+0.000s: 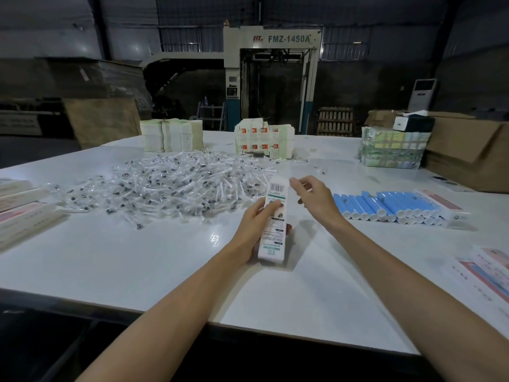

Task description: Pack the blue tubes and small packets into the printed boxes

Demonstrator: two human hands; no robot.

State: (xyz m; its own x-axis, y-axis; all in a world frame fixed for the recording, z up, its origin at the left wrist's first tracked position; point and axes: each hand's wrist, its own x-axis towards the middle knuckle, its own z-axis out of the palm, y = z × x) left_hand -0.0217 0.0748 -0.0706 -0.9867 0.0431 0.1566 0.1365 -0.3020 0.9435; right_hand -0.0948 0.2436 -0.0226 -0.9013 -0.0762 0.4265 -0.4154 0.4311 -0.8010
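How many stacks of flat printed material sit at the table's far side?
3: a pale green stack far left, an orange-printed stack in the middle, a wrapped green stack far right. More may be hidden.

Blue tubes (391,206), white barcoded box (273,224)

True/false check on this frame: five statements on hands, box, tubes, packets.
1. The left hand holds a printed box. True.
2. The blue tubes lie left of the packet pile. False: they lie to its right.
3. The blue tubes stand upright. False: they lie flat on the table.
4. The right hand is by the printed box's far end. True.
5. The packet pile sits in a tray. False: it is a loose heap on the table.
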